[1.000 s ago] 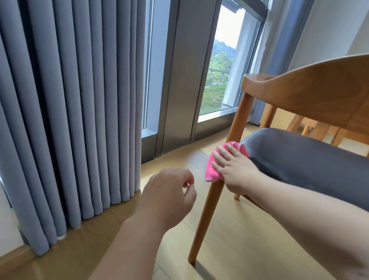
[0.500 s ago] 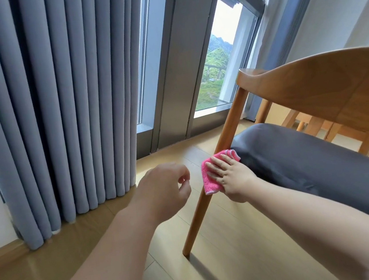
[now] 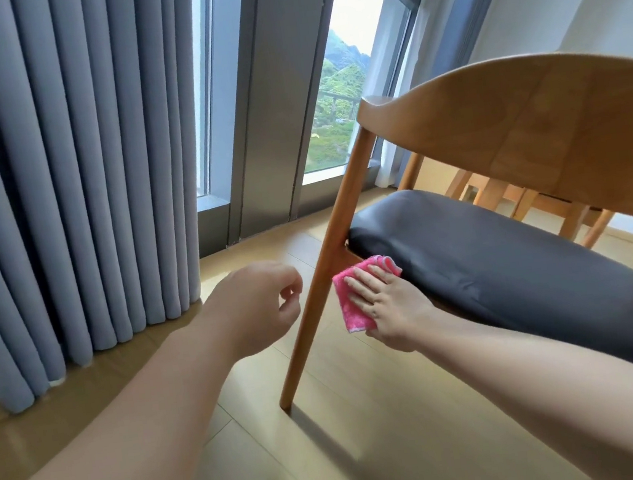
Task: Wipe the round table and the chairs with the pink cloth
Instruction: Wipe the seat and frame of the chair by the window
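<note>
Right hand (image 3: 393, 310) flat, fingers straight, pressing pink cloth (image 3: 354, 301) against chair (image 3: 532, 125) seat's side edge, just behind wooden leg (image 3: 319, 275). Cloth beneath fingers, hanging below. Left hand (image 3: 255, 307) apart, loosely curled, holding nothing.
</note>
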Demonstrator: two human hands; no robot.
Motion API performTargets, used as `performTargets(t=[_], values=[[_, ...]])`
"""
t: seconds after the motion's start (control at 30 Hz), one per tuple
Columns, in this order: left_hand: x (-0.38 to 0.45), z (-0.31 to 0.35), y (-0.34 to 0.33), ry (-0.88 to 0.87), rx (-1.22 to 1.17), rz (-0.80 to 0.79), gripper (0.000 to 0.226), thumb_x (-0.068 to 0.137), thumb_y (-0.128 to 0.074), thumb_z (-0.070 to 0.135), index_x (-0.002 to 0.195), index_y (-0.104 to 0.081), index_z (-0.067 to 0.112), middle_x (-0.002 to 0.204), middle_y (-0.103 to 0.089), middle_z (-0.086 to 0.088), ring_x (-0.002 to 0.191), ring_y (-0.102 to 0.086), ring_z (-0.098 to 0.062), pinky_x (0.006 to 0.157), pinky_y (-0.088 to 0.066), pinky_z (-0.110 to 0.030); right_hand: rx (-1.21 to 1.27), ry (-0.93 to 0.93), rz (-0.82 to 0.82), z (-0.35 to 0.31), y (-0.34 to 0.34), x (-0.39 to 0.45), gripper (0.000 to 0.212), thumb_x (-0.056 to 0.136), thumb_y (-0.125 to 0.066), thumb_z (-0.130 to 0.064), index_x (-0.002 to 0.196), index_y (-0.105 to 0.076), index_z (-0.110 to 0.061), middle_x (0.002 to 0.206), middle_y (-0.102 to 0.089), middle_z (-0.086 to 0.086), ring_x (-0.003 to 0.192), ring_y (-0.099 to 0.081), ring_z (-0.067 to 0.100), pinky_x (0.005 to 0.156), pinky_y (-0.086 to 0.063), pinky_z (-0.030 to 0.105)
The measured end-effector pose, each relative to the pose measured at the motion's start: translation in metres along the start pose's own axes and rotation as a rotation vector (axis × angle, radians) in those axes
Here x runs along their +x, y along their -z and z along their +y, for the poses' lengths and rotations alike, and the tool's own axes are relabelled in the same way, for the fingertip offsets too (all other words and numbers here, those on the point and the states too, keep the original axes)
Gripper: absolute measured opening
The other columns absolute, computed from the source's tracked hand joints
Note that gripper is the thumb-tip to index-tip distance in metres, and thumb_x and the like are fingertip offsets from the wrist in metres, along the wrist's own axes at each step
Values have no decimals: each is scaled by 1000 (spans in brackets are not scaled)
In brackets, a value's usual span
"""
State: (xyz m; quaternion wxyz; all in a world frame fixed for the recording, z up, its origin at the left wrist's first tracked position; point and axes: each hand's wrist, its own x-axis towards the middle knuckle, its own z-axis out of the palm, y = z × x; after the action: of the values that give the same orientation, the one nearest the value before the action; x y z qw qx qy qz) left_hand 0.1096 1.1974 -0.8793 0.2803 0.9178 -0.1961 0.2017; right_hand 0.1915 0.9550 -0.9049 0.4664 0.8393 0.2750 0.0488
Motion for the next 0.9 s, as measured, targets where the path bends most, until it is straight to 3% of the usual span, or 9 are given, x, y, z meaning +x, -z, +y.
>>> performTargets(t=[0.2,0.4,0.63,0.9], values=[[6,29,-20,-149,33,-82,6,90,-57,26,87,-62,26,78,-58,14,72,-55,-9,66,-52,-23,36,22,-16,1,-25,-53,71,100,-24,-54,152,7,-17,159,16,6,144,24,24,97,36,43],[7,68,-47,-350,54,-164,9,87,-54,26,84,-63,24,76,-58,13,69,-53,-8,60,-50,-24,96,42,-4,1,-51,-115,69,101,-24,-51,153,3,-16,158,17,4,137,31,21,103,33,41],[5,98,-67,-445,37,-252,14,88,-54,29,85,-66,22,78,-59,12,71,-53,-8,60,-48,-23,140,35,-64,4,-78,-185,64,101,-16,-51,150,9,-18,152,26,0,133,41,19,101,38,39],[-1,132,-79,-526,27,-325,16,90,-51,30,90,-65,23,84,-60,9,79,-52,-11,67,-49,-26,153,41,-114,12,-104,-248,58,103,-20,-48,143,11,-20,148,29,-3,130,43,19,100,40,37]])
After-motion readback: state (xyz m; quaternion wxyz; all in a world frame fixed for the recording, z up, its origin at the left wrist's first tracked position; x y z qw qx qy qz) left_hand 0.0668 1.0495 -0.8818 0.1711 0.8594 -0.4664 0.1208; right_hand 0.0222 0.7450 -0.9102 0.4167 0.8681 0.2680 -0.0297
